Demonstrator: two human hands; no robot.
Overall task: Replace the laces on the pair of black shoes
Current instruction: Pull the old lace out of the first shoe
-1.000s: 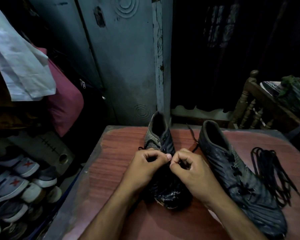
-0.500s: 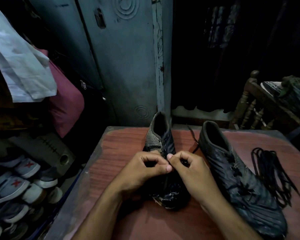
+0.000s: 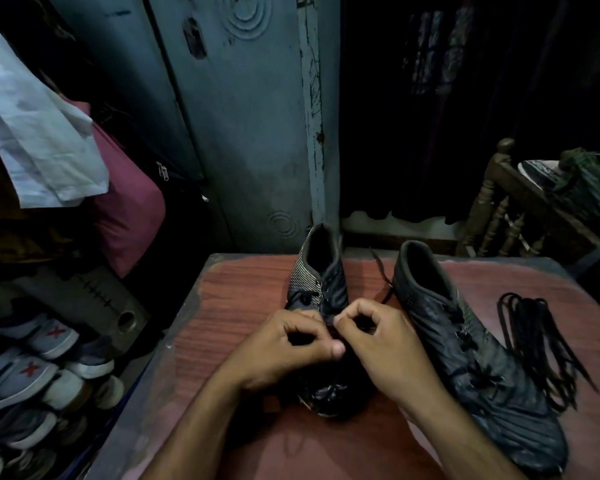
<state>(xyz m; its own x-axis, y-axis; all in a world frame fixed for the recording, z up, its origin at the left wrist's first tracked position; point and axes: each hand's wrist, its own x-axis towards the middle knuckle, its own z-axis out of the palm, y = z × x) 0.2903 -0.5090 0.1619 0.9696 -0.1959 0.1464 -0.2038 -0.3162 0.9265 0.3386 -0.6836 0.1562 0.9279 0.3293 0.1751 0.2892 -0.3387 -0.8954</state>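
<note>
— Can you read any words, numbers or brand names here?
— No, nothing legible. The only signs are red star-like marks on the grey sneakers point(image 3: 32, 368) piled left of the table point(image 3: 229, 306), and raised ring patterns on the blue door point(image 3: 250, 98); no lettering on either

Both hands, left point(image 3: 284, 355) and right point(image 3: 385, 348), pinch the lace point(image 3: 329, 322) over the left shoe point(image 3: 321, 282).

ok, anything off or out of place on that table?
Mostly fine. A loose bundle of laces lies tangled beside the right shoe, and the left shoe has a scuffed toe. Both hands work on the left shoe.
</note>
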